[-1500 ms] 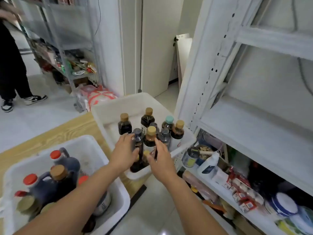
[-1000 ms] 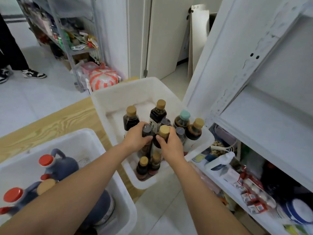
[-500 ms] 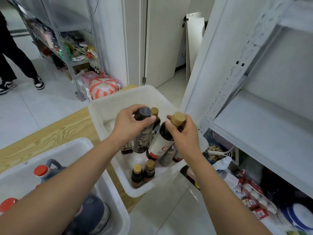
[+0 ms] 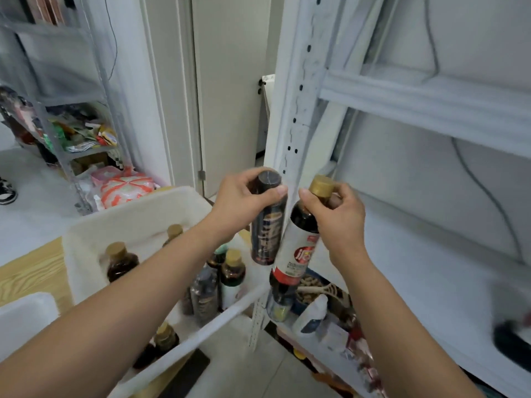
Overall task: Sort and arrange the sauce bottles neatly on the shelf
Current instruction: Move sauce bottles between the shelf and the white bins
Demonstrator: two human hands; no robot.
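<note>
At centre frame the left hand (image 4: 241, 201) has its grip closed round the top of a dark bottle with a black cap (image 4: 267, 225), held upright. Just beside it the right hand (image 4: 337, 216) grips the neck of a gold-capped bottle with a white and red label (image 4: 298, 248), tilted, its base toward lower centre. Both bottles hang in front of the white shelf post (image 4: 298, 90), above the white bin (image 4: 138, 214) on the wooden worktop (image 4: 31, 271), where more bottles (image 4: 232, 271) stand. The bare white shelf board (image 4: 431, 262) lies to the right
</note>
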